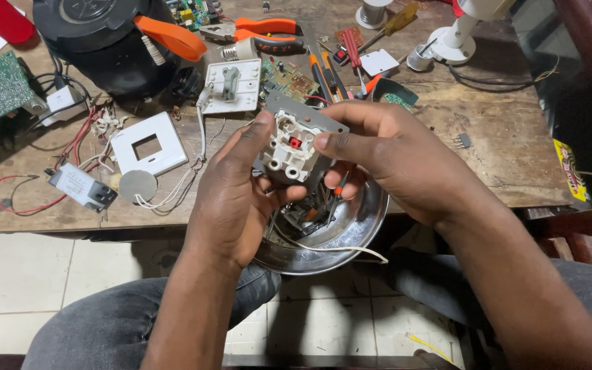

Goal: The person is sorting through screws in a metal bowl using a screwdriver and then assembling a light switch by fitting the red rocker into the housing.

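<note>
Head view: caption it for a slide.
Both hands, left hand and right hand, hold a wall switch module above a metal bowl.

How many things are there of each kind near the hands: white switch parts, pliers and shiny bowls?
White switch parts: 3 – the switch module held by the left hand and right hand, the square cover plate, the switch back
Orange-handled pliers: 1
Shiny metal bowls: 1
Total: 5
</note>
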